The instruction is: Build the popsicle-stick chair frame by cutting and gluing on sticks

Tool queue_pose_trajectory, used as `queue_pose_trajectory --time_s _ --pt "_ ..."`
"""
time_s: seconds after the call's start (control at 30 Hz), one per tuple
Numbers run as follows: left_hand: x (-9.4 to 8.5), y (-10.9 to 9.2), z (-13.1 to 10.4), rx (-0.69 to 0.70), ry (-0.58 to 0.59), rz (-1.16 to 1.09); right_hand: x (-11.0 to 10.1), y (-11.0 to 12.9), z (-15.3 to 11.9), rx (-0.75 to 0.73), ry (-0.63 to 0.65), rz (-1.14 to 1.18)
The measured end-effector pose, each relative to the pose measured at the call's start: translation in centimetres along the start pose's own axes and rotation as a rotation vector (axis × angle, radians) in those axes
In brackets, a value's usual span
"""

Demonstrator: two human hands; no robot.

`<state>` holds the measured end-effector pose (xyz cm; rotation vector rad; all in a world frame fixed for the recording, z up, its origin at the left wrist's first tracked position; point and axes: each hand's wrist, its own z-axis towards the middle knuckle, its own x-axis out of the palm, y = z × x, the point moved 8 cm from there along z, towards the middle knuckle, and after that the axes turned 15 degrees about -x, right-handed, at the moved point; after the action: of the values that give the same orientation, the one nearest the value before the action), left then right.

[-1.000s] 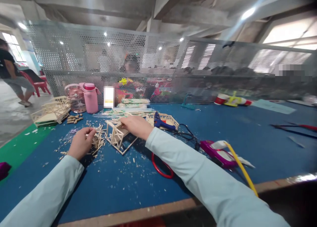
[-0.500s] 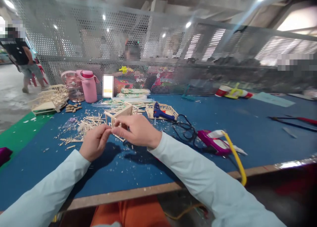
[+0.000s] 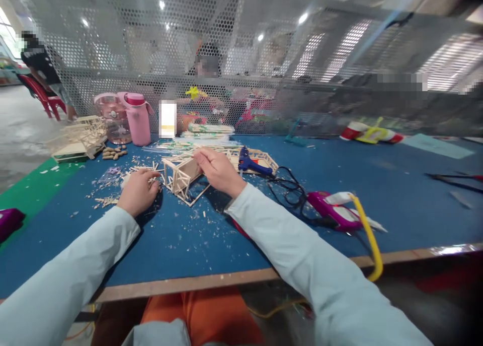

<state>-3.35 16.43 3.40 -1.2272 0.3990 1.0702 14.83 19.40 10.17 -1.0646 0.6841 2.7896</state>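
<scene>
A small model frame of thin wooden sticks [image 3: 181, 181], with cross-braced sides and a flat panel, stands on the blue table. My right hand [image 3: 222, 174] is closed on the top edge of its panel, on the far right side. Left of the frame, my left hand [image 3: 139, 192] hovers low at a pile of short wooden sticks [image 3: 109, 201]. Its index finger and thumb are apart, with nothing visible between them. A blue hot glue gun [image 3: 253, 163] lies on a second, flat stick frame [image 3: 267, 159] beyond my right hand.
A purple-and-white tool [image 3: 332, 210] with a yellow strip lies right of my right arm, near the black cable [image 3: 289, 190]. Stick bundles [image 3: 209, 132], a pink bottle [image 3: 138, 119] and another stick model [image 3: 81, 137] stand at the back. A perforated metal screen [image 3: 264, 59] rises behind the table.
My hands have moved apart: the left has drawn back leftward to the stick pile, the right has shifted up onto the frame's panel. More of the frame shows now. The view has shifted slightly.
</scene>
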Motion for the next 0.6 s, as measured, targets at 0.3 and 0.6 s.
queue_pose_trajectory --time_s 0.3,0.6 --pt "1.7 -1.8 -1.0 0.145 0.129 0.008 2.1 -2.2 2.1 0.015 0.074 0.113" --pt "1.2 -2.8 -1.6 0.128 0.132 -0.098 1.4 -2.6 0.6 0.107 -0.06 0.286"
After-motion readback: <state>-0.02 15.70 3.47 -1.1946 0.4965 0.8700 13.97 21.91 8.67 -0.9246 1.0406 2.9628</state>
